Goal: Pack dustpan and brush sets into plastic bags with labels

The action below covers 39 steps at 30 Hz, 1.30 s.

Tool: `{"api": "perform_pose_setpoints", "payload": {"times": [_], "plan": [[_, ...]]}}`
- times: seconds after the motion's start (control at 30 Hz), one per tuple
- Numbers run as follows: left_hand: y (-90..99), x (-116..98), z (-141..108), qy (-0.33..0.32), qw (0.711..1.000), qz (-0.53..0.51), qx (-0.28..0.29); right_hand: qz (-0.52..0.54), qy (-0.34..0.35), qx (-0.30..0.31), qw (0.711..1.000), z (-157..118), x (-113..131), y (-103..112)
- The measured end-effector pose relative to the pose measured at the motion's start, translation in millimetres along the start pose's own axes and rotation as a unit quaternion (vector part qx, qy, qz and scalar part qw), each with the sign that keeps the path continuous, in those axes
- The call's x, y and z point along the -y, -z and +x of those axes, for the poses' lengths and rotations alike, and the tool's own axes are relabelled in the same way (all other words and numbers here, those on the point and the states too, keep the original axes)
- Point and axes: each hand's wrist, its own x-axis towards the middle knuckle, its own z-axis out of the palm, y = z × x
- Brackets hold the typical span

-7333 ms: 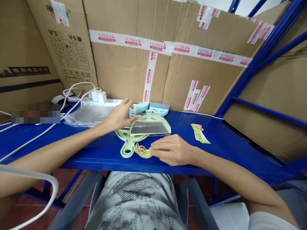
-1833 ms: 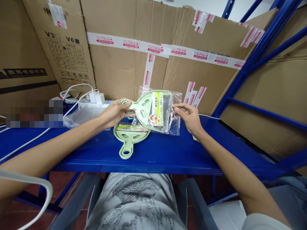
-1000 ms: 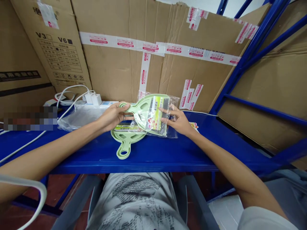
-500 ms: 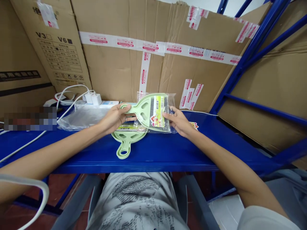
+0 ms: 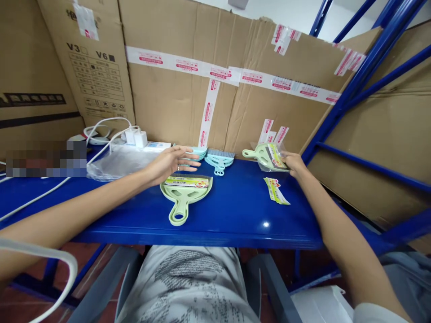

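My right hand (image 5: pixel 293 164) grips the bagged end of a pale green dustpan-and-brush set (image 5: pixel 264 154) at the back right of the blue table; its handle points left. My left hand (image 5: pixel 173 163) hovers with fingers apart and nothing in them. Just below it lies another green dustpan set (image 5: pixel 183 196), handle toward me, a printed label across its pan. Behind my left fingers is a light blue dustpan (image 5: pixel 198 153), partly covered by the hand. Beside it rests a light blue brush and dustpan (image 5: pixel 219 160), bristles toward the cardboard.
Loose printed labels (image 5: pixel 276 192) lie on the blue table (image 5: pixel 232 211) at the right. Clear plastic bags (image 5: pixel 121 162) are at the left, near a power strip (image 5: pixel 156 146) with chargers (image 5: pixel 136 136) and white cables. Cardboard (image 5: pixel 175 98) stands along the back; a blue metal frame (image 5: pixel 332 114) rises at right.
My right hand has carried the bagged green dustpan set to the back right. My left hand has let go of its handle and opened. The light blue sets and the labels now show.
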Motion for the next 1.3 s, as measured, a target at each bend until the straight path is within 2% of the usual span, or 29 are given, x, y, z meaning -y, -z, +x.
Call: {"api": "perform_pose_setpoints", "payload": {"times": [0.13, 0.3, 0.43, 0.53, 0.6, 0.7, 0.87, 1.1, 1.2, 1.3], "plan": [[1.6, 5.0, 1.9, 0.021, 1.0, 0.019, -0.004, -0.023, -0.057, 0.003, 0.998, 5.5, -11.2, -3.1], [0.3, 8.3, 1.0, 0.037, 0.998, 0.044, 0.009, -0.054, -0.064, 0.07, 0.994, 12.0, -14.9, -7.6], [-1.8, 7.1, 0.0, 0.038, 0.997, 0.059, 0.011, -0.094, -0.035, 0.16, 0.982, 16.5, -12.9, -4.9], [-2.4, 6.2, 0.7, 0.041, 0.997, 0.062, 0.012, -0.132, -0.001, 0.243, 0.961, 21.9, -5.5, -8.0], [-1.9, 6.3, 1.8, 0.039, 0.997, 0.063, 0.012, -0.163, 0.029, 0.285, 0.944, 27.4, 0.2, -16.1], [-0.7, 6.8, 3.1, 0.035, 0.997, 0.065, 0.013, -0.21, 0.078, 0.313, 0.923, 35.2, 5.1, -36.0], [-1.9, 5.6, 2.5, 0.035, 0.997, 0.074, 0.009, -0.266, 0.164, 0.318, 0.895, 35.5, 3.5, -69.8], [-3.8, 6.7, 1.7, 0.033, 0.994, 0.1, -0.004, -0.324, 0.261, 0.275, 0.867, 19.2, -3.7, -99.6], [-3.0, 7.9, 2.7, 0.028, 0.994, 0.104, -0.004, -0.35, 0.289, 0.246, 0.857, 15.1, 2.0, -100.8], [-2.0, 6.8, 2.7, 0.017, 0.994, 0.105, -0.003, -0.365, 0.312, 0.233, 0.846, 3.9, 18.2, -83.0]]}}
